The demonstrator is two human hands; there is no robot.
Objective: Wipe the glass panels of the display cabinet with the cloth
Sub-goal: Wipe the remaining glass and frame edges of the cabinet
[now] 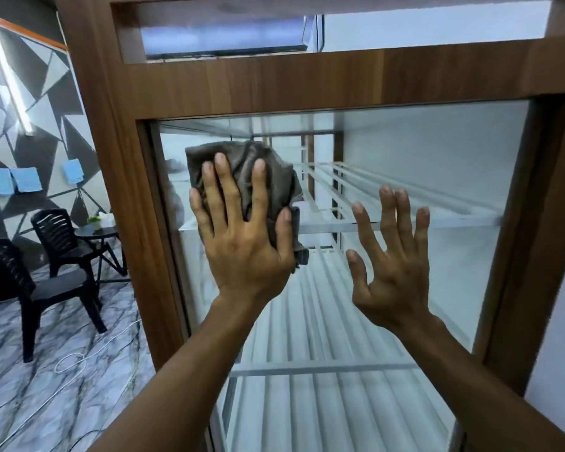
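The display cabinet has a brown wooden frame [274, 79] around a tall glass panel [421, 164], with white slatted shelves behind it. A crumpled grey cloth [274, 177] lies flat against the upper left of the glass. My left hand [242, 236] presses it there with straight, spread fingers. To its right, my right hand [392, 265] is raised at the glass with fingers spread and holds nothing; whether it touches the pane is unclear.
Left of the cabinet stand two black plastic chairs [23, 282] and a small dark round table [95, 231] on a marbled floor. A white cable [69, 362] lies looped on that floor. Blue cloths [10, 184] hang on the patterned wall.
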